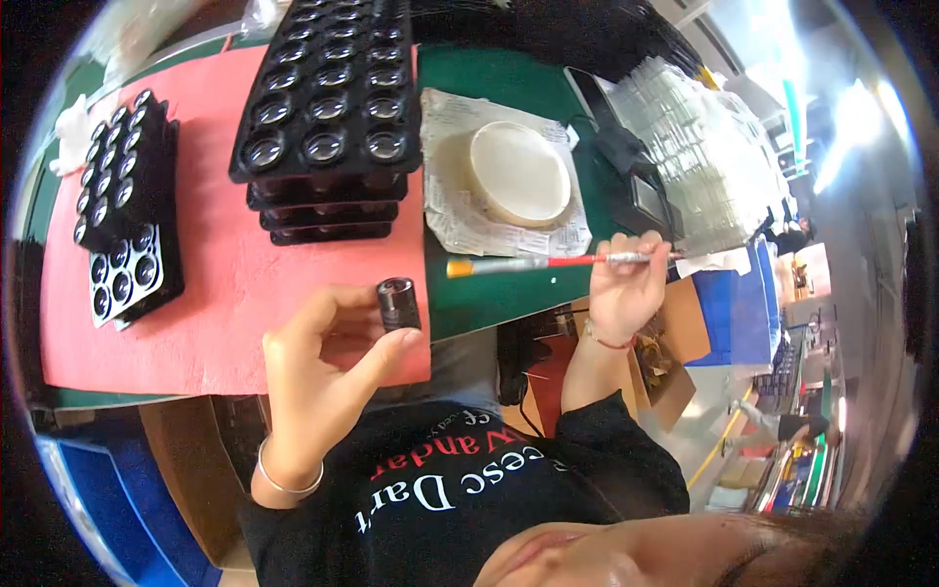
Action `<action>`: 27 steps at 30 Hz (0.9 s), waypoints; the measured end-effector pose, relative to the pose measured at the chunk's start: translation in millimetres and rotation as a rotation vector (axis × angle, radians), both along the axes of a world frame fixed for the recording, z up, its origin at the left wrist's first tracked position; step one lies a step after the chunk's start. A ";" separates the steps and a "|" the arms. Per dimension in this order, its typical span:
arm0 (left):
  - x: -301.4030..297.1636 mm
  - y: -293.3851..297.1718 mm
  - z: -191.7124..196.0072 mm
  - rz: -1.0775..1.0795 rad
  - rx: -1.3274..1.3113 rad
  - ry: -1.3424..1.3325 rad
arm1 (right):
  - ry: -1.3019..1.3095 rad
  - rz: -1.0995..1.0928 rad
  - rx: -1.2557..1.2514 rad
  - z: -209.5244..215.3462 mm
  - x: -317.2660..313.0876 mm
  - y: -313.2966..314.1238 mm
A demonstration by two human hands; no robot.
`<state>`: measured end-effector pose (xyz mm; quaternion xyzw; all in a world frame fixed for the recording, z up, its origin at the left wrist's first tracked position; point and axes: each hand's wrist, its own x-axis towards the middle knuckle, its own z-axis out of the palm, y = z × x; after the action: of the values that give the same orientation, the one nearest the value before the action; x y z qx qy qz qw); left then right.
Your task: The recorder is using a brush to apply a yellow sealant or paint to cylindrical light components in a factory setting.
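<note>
Between thumb and fingers, my left hand [328, 357] holds a short black cylinder [398, 305], which looks like a lens barrel, upright over the pink mat's near right edge. My right hand [626, 291] grips a paintbrush [514, 265] by its handle. The brush lies level, its tan bristles pointing left toward the cylinder but apart from it. Beyond the brush, a round cream-coloured dish [518, 174] rests on a wrapped, flattish white packet [450, 210]. Left of the dish rises a stack of black trays [328, 181], with round glassy-topped pieces in the top tray's wells.
A pink mat [210, 323] covers the left of the green table [479, 303]. At far left stands a smaller stack of black trays [132, 186]. Clear plastic trays [694, 147] pile up at right beside a black device [646, 196]. Blue bins [724, 313] and an open carton [675, 367] stand right.
</note>
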<state>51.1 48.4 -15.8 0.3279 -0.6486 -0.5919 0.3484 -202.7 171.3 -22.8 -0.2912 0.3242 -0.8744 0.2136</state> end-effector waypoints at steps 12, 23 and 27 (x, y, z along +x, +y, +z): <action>1.8 0.5 -1.7 -0.021 0.020 0.054 | 0.375 -0.098 -0.033 -13.0 10.8 5.2; 4.8 -5.4 4.8 -0.146 0.210 0.114 | 0.437 -0.131 -0.054 -17.9 9.2 2.3; 6.6 -6.8 4.3 -0.157 0.223 0.131 | 0.416 -0.199 0.026 -20.4 14.5 -2.0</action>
<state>57.7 41.6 -11.6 0.2733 -0.5784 -0.7060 0.3039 -188.1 169.3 -43.2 -0.4292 0.3995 -0.8080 0.0587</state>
